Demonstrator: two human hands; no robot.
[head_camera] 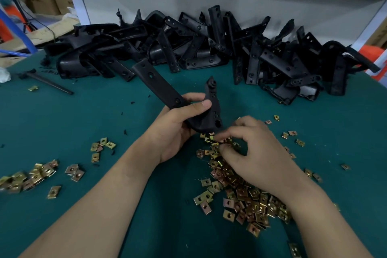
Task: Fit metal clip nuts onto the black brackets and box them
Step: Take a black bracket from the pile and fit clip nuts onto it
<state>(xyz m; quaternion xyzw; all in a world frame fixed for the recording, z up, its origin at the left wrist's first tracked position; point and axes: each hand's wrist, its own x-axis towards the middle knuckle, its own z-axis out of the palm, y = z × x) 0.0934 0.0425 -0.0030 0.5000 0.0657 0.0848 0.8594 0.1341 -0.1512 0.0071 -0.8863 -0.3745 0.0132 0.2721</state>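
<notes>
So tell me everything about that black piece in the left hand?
The black bracket looks like matte moulded plastic: a long flat arm with round holes, bending into a curved, perforated end topped by a small knob. The left hand grips it at the bend, with the arm slanting up and away to the left and its lower end over the clip nuts.

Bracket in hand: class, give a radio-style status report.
Left hand grips bracket, long end raised. Right hand on clip nuts, fingers curled; pinch unclear. Nothing in the way.
</notes>
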